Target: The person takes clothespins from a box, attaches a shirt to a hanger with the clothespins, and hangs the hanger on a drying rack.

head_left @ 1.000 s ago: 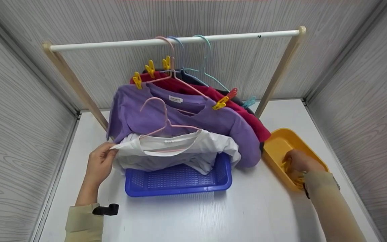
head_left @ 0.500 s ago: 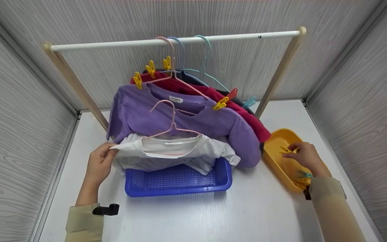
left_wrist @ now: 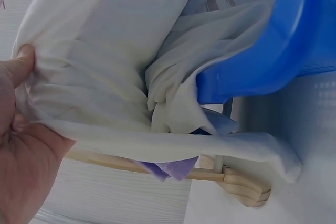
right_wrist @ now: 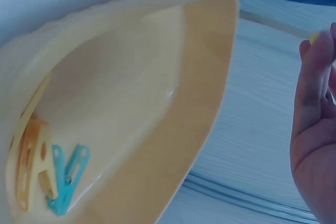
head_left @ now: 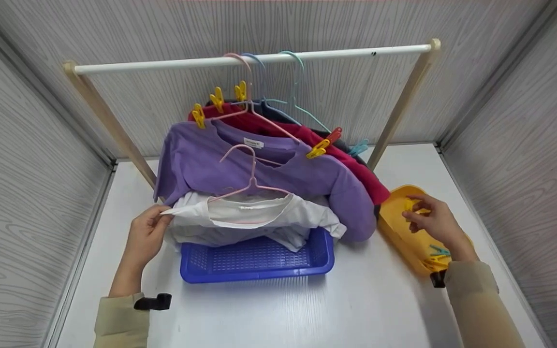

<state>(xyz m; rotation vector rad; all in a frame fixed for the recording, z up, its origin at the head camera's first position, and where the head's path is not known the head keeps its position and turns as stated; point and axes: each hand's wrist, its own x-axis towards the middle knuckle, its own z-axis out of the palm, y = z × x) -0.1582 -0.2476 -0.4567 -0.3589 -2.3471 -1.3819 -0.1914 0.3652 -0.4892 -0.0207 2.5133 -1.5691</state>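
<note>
My left hand (head_left: 147, 237) pinches the left shoulder edge of a white T-shirt (head_left: 186, 212); in the left wrist view its cloth (left_wrist: 105, 66) drapes from the thumb and fingers. A pink hanger (head_left: 253, 181) sits inside the shirt's neckline, its hook free of the rail. The shirt's lower part lies in a blue basket (head_left: 259, 275). Over a yellow tray (head_left: 394, 237), my right hand (head_left: 435, 220) pinches a yellow clothespin (head_left: 410, 205). In the right wrist view only a yellow tip of it shows at the fingertips. A teal clothespin (right_wrist: 68, 177) and several yellow ones lie in the tray.
A white rail (head_left: 162, 65) on wooden legs carries a purple top (head_left: 259, 169), a red garment (head_left: 375, 186) and a dark one on hangers, fastened with yellow, red and blue clothespins. Grey panel walls (head_left: 32, 145) stand close on both sides of the white table (head_left: 346, 309).
My right hand has come up from the tray's bottom with a yellow clothespin. The pink hanger in the white T-shirt has shifted right and slightly down. My left hand keeps its grip.
</note>
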